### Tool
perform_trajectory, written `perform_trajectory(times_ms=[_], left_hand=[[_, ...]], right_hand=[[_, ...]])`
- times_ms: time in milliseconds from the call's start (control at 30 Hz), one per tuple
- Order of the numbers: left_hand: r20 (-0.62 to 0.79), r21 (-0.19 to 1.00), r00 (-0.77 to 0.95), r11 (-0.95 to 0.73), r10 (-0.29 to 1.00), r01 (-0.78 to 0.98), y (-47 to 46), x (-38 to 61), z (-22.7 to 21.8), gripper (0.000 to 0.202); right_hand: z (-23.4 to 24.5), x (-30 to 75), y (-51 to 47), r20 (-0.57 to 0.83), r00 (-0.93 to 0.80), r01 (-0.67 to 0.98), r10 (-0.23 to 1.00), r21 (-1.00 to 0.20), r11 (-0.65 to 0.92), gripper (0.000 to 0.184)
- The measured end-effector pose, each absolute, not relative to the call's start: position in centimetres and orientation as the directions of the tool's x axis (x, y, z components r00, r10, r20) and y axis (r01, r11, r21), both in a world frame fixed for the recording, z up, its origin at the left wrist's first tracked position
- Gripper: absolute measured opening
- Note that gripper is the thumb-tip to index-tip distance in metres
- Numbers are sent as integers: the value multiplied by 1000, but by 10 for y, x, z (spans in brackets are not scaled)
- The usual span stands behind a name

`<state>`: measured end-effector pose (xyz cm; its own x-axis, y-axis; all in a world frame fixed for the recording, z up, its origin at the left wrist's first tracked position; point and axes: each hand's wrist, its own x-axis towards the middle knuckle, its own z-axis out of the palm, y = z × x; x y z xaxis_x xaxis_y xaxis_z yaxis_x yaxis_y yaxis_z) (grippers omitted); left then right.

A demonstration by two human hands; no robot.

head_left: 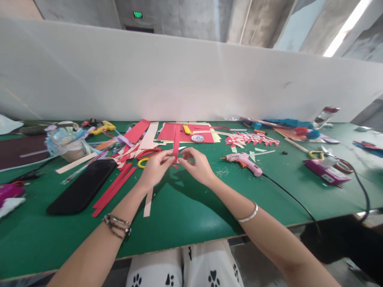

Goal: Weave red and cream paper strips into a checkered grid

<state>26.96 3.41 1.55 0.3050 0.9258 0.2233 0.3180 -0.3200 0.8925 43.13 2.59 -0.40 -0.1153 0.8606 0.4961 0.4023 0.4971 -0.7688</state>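
A red paper strip (176, 140) stands upright between my hands above the green table. My left hand (156, 168) is closed, pinching the strip's lower end between thumb and fingers. From the other side, my right hand (198, 164) has its curled fingertips and thumb at the strip's lower edge; the exact contact is small and partly hidden. Behind my left hand lie scissors with red and yellow handles (143, 161). Under my left wrist is a pale paper strip (148, 203), and several loose red strips (115, 190) lie left of it.
A pink glue gun (243, 162) with a black cord lies to the right. Woven red-and-white paper pieces (251, 138) and red sheets (167, 132) sit behind. A black flat case (82, 187) is at left, a purple box (327, 172) at right. A white partition (191, 79) borders the table.
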Motion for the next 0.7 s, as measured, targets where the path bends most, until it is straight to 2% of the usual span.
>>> perform_trajectory(times_ms=[167,400,500,600,700], left_hand=[[204,863,417,-364,885,349,34,269,13,33],[153,918,447,-295,881,266,39,269,10,29],[145,947,340,-230,929,224,42,267,9,32],[165,972,133,-184,977,145,50,261,7,31],[181,983,-116,-181,977,7,60,250,5,25]], right_hand=[[-6,430,31,420,-81,244,904,-871,426,17],[-4,428,28,404,-67,241,912,-881,408,19],[-5,426,26,492,-3,317,871,-825,467,13],[-10,418,21,586,-7,472,810,-712,519,18],[-16,399,13,502,-354,579,789,-545,606,17]])
